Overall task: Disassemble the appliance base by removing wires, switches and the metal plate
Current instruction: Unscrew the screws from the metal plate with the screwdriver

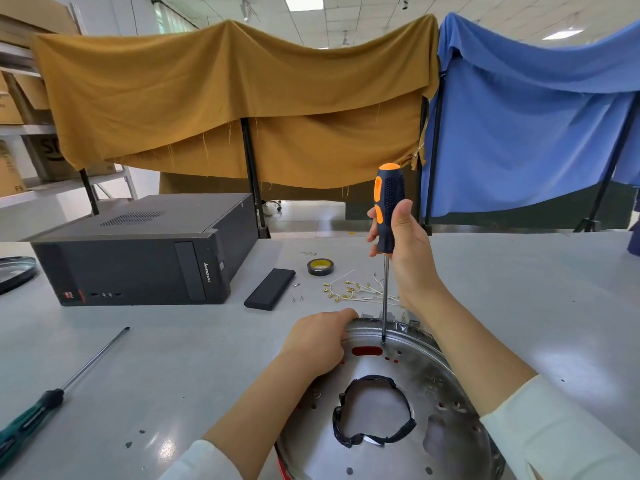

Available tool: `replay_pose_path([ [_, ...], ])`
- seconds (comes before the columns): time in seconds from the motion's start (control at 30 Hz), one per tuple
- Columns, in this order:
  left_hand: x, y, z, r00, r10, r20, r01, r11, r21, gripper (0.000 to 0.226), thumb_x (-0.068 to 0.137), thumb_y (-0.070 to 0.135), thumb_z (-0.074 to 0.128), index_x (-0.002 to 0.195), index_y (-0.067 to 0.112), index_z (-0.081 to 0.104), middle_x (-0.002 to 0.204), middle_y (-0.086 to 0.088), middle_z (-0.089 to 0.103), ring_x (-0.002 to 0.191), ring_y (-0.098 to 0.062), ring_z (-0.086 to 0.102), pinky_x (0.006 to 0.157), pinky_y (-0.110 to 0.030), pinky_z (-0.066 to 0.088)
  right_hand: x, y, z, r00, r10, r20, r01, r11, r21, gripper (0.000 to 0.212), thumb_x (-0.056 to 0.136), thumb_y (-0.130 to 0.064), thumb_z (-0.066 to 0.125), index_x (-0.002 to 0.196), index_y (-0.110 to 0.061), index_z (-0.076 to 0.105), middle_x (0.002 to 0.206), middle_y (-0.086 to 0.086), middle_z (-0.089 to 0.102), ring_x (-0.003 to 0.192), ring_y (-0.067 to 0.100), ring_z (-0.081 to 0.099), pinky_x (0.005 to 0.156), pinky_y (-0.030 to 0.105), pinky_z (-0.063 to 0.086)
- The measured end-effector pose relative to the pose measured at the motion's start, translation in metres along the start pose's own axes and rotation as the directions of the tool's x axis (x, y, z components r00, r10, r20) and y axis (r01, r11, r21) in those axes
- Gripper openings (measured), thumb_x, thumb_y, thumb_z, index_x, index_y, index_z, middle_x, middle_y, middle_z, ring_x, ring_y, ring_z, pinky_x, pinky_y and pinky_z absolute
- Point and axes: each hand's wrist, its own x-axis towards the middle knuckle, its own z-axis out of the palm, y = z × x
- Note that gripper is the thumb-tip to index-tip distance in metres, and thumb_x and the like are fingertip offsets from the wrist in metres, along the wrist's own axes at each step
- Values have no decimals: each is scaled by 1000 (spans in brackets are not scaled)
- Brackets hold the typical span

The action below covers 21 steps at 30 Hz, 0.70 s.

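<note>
A grey desk (173,358) fills the lower half of the frame. Behind it, across the upper half, an ochre cloth (235,98) and a blue cloth (526,116) hang over black stands.

A black computer (145,251) lies on its side on the desk at centre left.

The base (398,410), a round shiny metal plate with a raised rim and small holes, sits at the lower centre of the frame against the near desk edge. A red slot shows near its far rim, and a ring of black tape (374,410) lines the hole in its middle.

The left hand (318,341) rests on the far left rim of the base, fingers curled over the edge, so this grip holds the base.

The right hand (405,244), just above centre, has its grip closed round the black and orange handle of a screwdriver (389,216). The tool stands upright, and its tip touches the plate just inside the far rim, beside the red slot.

A second screwdriver (62,389) with a green and black handle lies at the lower left.

A black bar (269,289) lies right of the computer, with a tape roll (320,266) beyond it.

Loose white wires (360,291) with brass terminals lie behind the base, near the shaft.

Small screws (298,298) lie beside the bar.
</note>
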Motion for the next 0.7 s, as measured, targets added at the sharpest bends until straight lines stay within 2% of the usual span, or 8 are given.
replay_pose_path([
  [0.07,0,0,0,1000,1,-1,-1,1000,2,54,77,6,51,124,33,43,111,-3,64,99,-30,58,71,-31,40,2,-2,-1,999,32,21,-32,999,21,86,56,-90,45,103,-19,56,72,0,49,62,10,46,56,23,43],
  [0.17,0,0,0,1000,0,-2,0,1000,-1,53,77,6,51,123,33,44,110,-3,64,98,-30,58,70,-30,39,2,-4,-4,998,33,52,-36,997,67,90,56,-86,53,109,-14,43,70,2,46,56,11,43,52,24,39],
  [0.27,0,0,0,1000,-1,-5,1,1000,1,53,77,6,50,123,32,44,110,-3,64,98,-30,58,69,-30,38,-2,-1,-2,999,-9,47,10,1000,-15,65,71,-62,60,103,-13,32,72,3,48,57,11,45,53,28,41],
  [0.33,0,0,0,1000,-1,-5,1,1000,1,52,78,6,50,123,32,44,110,-3,64,97,-30,58,69,-29,38,-4,2,0,998,-50,23,51,997,-55,40,81,-42,56,98,-15,32,75,4,51,59,9,48,54,27,44],
  [0.37,0,0,0,1000,-3,-4,3,1000,1,52,78,7,50,123,32,44,109,-3,64,97,-30,58,69,-29,38,-4,3,1,998,-69,5,69,995,-69,33,83,-39,53,97,-17,33,76,4,52,61,9,50,55,25,46],
  [0.5,0,0,0,1000,-8,1,8,1000,6,52,79,7,52,124,32,44,110,-4,64,98,-30,58,72,-33,42,-1,3,-3,996,-55,-70,45,991,-126,25,90,-43,40,97,-20,45,77,-2,60,68,9,58,66,24,49],
  [0.6,0,1,0,1000,-6,8,6,1000,7,52,79,7,53,123,31,44,109,-4,64,97,-30,59,72,-32,42,1,1,-7,1000,-2,-28,0,995,-101,28,99,-38,30,101,-19,51,76,0,58,65,11,52,64,26,47],
  [0.7,0,1,0,1000,-8,9,8,1000,5,51,78,8,54,122,32,44,109,-3,64,97,-30,59,71,-31,42,0,-1,-6,999,32,33,-33,999,29,49,83,-60,37,106,-18,47,73,2,50,60,11,46,57,26,42],
])
